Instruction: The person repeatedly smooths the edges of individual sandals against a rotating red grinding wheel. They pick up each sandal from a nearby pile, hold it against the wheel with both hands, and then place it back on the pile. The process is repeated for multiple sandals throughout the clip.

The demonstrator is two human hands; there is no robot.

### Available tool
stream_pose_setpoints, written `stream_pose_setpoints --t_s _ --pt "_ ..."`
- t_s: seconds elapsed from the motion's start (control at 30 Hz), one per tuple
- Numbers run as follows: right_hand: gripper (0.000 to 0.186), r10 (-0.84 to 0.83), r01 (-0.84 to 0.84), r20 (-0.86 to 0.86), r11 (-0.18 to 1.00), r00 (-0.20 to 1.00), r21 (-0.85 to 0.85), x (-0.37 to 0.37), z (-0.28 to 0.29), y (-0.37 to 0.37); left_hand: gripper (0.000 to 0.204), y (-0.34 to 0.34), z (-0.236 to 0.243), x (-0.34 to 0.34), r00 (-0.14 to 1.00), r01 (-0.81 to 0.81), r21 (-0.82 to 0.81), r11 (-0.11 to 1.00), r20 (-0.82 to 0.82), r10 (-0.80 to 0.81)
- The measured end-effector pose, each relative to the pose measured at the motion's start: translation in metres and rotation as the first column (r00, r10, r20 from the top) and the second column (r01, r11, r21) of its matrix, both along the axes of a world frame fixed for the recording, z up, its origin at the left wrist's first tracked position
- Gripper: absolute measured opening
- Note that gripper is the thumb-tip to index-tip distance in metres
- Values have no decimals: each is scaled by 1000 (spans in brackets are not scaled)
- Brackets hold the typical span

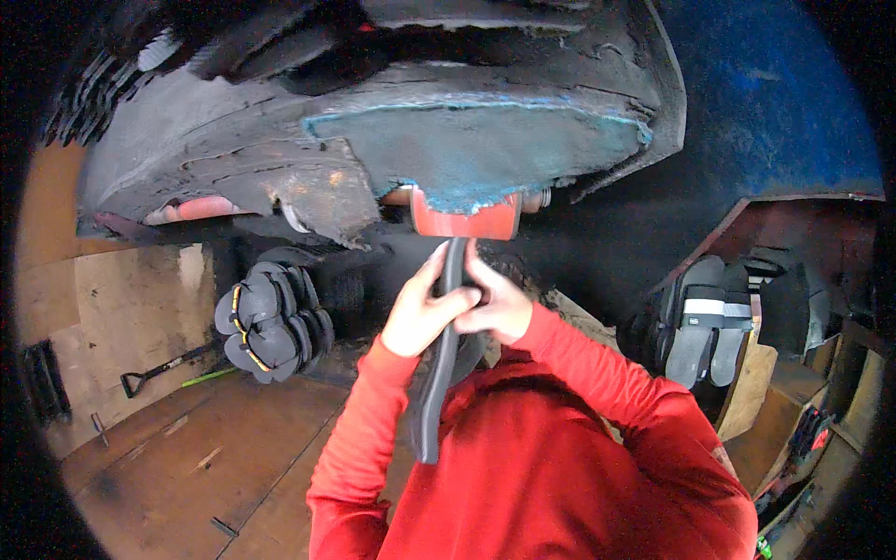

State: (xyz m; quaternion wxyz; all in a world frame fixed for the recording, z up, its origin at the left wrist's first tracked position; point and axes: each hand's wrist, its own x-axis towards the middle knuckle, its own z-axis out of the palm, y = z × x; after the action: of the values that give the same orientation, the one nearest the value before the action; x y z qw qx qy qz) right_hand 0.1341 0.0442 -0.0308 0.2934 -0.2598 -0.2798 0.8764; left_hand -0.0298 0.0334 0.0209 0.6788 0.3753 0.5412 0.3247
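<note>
Both of my hands hold a dark grey flip-flop sole (pixel 439 385), seen edge-on with a pale line along its side. My left hand (pixel 422 306) grips it from the left, thumb across the edge. My right hand (pixel 497 301) closes on it from the right, fingers pointing up. The sole's far tip is at the lower edge of a red sanding wheel (pixel 465 222); whether they touch I cannot tell. Its near end hangs down in front of my red sweater. Straps, if any, are hidden.
A dusty grey hood with a teal cloth flap (pixel 467 154) hangs over the wheel. Stacked grey flip-flops (pixel 264 313) stand at the left. More sandals (pixel 705 317) stand at the right beside a wooden crate (pixel 749 378). A black-handled tool (pixel 149 375) lies by the left-hand boards.
</note>
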Motion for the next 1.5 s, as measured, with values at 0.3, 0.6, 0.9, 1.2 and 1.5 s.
stream_pose_setpoints --t_s 0.3,0.6,0.9,1.2,1.5 --pt "141 22 -123 240 902 971 414 7 -34 4 87 -31 -49 6 952 -210 233 950 271 143" --pt "102 -186 -125 408 771 894 625 -23 -35 -28 46 -20 -19 15 714 -124 548 827 -530 458" --pt "102 29 -36 46 985 999 166 -16 -24 -13 48 9 -16 18 542 128 322 938 -815 206" --pt "95 -304 -251 500 591 811 767 -1 -36 -20 41 -24 -24 33 805 -425 433 795 -222 551" --pt "95 -48 -33 268 957 962 289 -15 -25 -22 39 10 -6 22 666 -52 415 908 -663 341"
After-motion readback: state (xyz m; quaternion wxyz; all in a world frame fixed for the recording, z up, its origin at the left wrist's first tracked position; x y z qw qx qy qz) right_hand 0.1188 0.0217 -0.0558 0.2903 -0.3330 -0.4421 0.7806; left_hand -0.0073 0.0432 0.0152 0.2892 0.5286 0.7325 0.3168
